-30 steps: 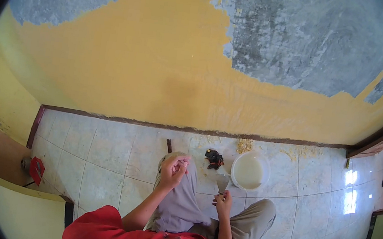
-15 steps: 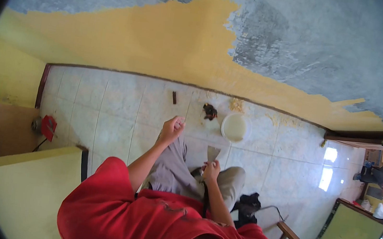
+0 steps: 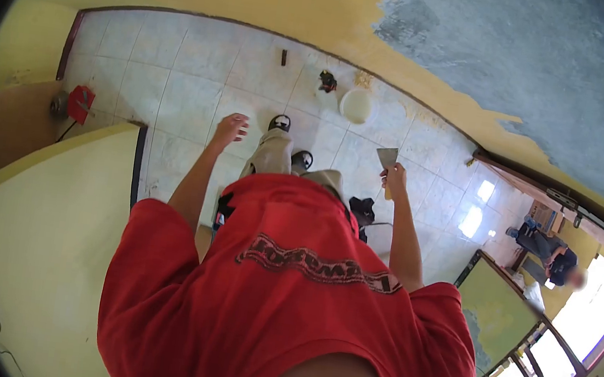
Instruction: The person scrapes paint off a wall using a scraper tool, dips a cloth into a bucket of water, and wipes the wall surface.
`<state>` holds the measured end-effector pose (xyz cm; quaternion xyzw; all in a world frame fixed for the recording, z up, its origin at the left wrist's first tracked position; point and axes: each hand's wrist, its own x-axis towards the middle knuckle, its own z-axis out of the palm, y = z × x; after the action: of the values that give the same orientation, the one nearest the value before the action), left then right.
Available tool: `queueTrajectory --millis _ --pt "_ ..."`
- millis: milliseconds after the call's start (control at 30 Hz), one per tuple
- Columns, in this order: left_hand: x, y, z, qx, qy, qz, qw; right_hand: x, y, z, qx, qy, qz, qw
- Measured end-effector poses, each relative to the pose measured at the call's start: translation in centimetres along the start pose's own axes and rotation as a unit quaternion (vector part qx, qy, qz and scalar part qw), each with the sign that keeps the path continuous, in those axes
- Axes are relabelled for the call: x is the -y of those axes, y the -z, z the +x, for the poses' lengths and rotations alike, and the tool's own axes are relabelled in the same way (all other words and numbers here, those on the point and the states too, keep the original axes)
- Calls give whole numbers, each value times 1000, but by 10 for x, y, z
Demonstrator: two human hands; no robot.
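Observation:
In my right hand (image 3: 395, 179) is a scraper (image 3: 387, 156) with a broad metal blade and a pale handle; the fingers are wrapped round that handle and the blade points away from me. My left hand (image 3: 230, 132) hangs over the tiled floor on the other side of my legs, fingers loosely bent and apart, holding nothing. Beyond my feet stands a white bucket (image 3: 358, 107) on the floor. Beside it lies a dark crumpled thing (image 3: 327, 81) that I cannot make out. The wall (image 3: 443, 47) ahead is part yellow paint, part bare grey.
Yellow flakes (image 3: 363, 80) lie along the wall's foot. A small dark strip (image 3: 284, 57) lies on the tiles. A black bundle (image 3: 362, 210) is by my right leg. A low wall (image 3: 56, 202) stands at left, a red dustpan-like thing (image 3: 80, 104) behind it. Another person (image 3: 549, 251) sits far right.
My body has risen from a low, bent-leg position to standing. Both hands have moved apart, the right one carrying the scraper to the right. The left fingers have loosened from a closed shape.

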<state>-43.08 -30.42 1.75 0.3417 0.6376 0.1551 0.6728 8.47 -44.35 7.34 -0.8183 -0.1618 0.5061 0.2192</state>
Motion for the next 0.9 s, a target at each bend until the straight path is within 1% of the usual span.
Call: queueTrajectory --millis 100,133,167,200,267,300,333,400,433,467,500,533,600,667,733,767,833,867,900 --pt "36 49 -33 -57 15 -92 994 -5 5 -10 -16 -5 -2 1000" --pt "58 62 -42 -68 24 -135 988 -7 2 -14 -45 6 -22 999" --pt "76 67 -54 -122 64 -138 981 -13 -2 -21 -73 18 -41 996" --pt "84 69 -56 -177 96 -144 969 -10 -6 -23 -73 22 -48 996" --pt "100 70 -60 -194 111 -175 959 4 -10 -21 -62 20 15 998" --pt "100 65 -63 -209 129 -192 950 17 -12 -19 -53 50 0 997" --pt "98 56 -60 -211 129 -201 948 30 -14 -16 -52 55 -8 997" --pt "66 25 -54 -167 101 -198 961 69 -19 -3 -7 160 24 987" --pt "49 6 -47 -145 62 -204 966 93 -21 7 -4 165 19 986" --pt "30 -17 -37 -123 23 -208 970 120 -22 17 13 226 -14 974" --pt "5 -43 -26 -91 16 -235 967 143 -24 24 28 283 -44 958" --pt "-26 -68 -9 -59 4 -259 964 171 -28 27 29 289 -41 956" --pt "-73 -125 24 13 -71 -271 960 226 -34 40 64 317 -105 940" --pt "-129 -184 53 56 -74 -312 945 256 -41 84 33 386 -223 895" --pt "-157 -241 99 114 -90 -354 924 282 -48 112 -27 489 -281 825" --pt "-174 -267 115 134 -103 -380 909 294 -49 120 -24 487 -290 824" --pt "-214 -305 148 168 -143 -439 871 320 -52 136 -46 508 -362 780" --pt "-225 -322 162 178 -162 -475 847 325 -53 143 -43 505 -371 778" --pt "-232 -338 176 178 -157 -482 843 329 -54 150 -37 484 -377 789"
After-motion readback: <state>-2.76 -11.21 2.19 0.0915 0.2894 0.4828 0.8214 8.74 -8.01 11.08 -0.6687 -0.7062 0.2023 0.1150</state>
